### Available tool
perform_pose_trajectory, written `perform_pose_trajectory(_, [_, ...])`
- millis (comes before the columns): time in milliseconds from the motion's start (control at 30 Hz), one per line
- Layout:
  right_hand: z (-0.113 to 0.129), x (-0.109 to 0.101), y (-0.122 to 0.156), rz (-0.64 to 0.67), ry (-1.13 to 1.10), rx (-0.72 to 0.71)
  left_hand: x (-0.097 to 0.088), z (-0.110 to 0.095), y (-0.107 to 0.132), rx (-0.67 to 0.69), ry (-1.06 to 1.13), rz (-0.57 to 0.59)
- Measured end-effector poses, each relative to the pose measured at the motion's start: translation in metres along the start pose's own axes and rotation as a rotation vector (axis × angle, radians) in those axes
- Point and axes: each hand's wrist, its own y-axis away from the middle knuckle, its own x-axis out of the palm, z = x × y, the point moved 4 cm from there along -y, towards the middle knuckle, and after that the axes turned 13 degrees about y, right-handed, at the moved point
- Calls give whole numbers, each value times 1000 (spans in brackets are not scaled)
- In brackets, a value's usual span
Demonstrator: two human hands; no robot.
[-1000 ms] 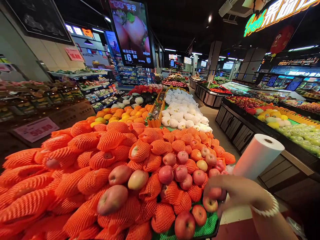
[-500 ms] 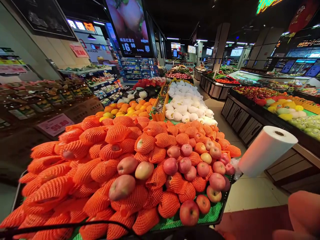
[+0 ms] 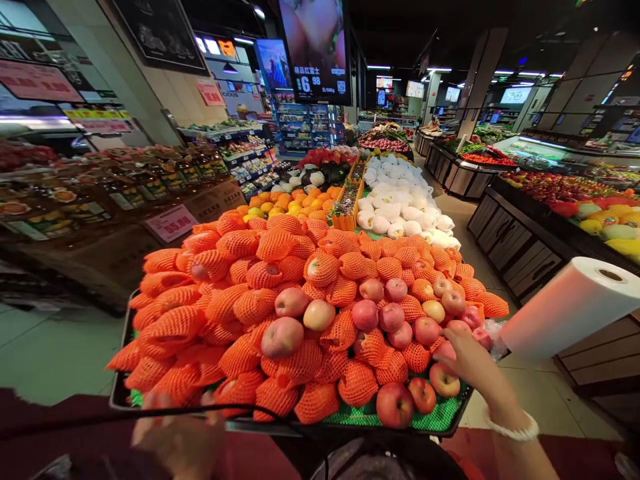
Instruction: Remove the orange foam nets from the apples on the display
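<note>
My right hand [image 3: 470, 363], with a white beaded bracelet [image 3: 515, 427] on the wrist, reaches over the right front of the fruit tray. Its fingers are apart around a red apple [image 3: 444, 350] and seem to touch it; I cannot see a firm grip. Just below that hand lies a red-yellow apple [image 3: 445, 380]. At the tray's front left edge, my left hand [image 3: 175, 433] is blurred, its fingers apart and nothing visible in them. Nearest to it are apples in orange foam nets [image 3: 175, 380]. Bare apples [image 3: 283, 337] lie among the netted ones.
A roll of plastic bags [image 3: 570, 310] stands at the tray's right corner. A dark cable [image 3: 235, 407] crosses the front. White-netted fruit [image 3: 400, 213] and yellow-orange fruit [image 3: 300, 203] lie behind. Bottles [image 3: 145, 183] stand left; another fruit stand [image 3: 530, 233] is at right.
My right hand has moved in from the lower right corner to the bare apples. My left hand has come into view at the front left. The view has turned slightly left.
</note>
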Motion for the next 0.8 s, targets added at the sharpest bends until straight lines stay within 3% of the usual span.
perform_pose_trajectory(100, [1, 16, -17, 7, 143, 25, 38, -18, 0, 189, 4, 8])
perform_pose_trajectory(267, [1, 40, -21, -72, 107, 32, 87, -85, -10, 324, 129, 103])
perform_pose_trajectory(433, [-2, 44, -11, -150, 22, 15, 153, -131, -57, 358, 93, 431])
perform_pose_trajectory(533, [-3, 37, -6, -195, -24, 10, 202, -140, -94, 236, -70, 634])
perform_pose_trajectory(600, [-6, 30, 0, -234, -58, 17, 227, -142, -116, 170, -134, 681])
perform_pose_trajectory(800, [-33, 14, 37, -294, -65, 79, 263, -134, -161, 59, -252, 713])
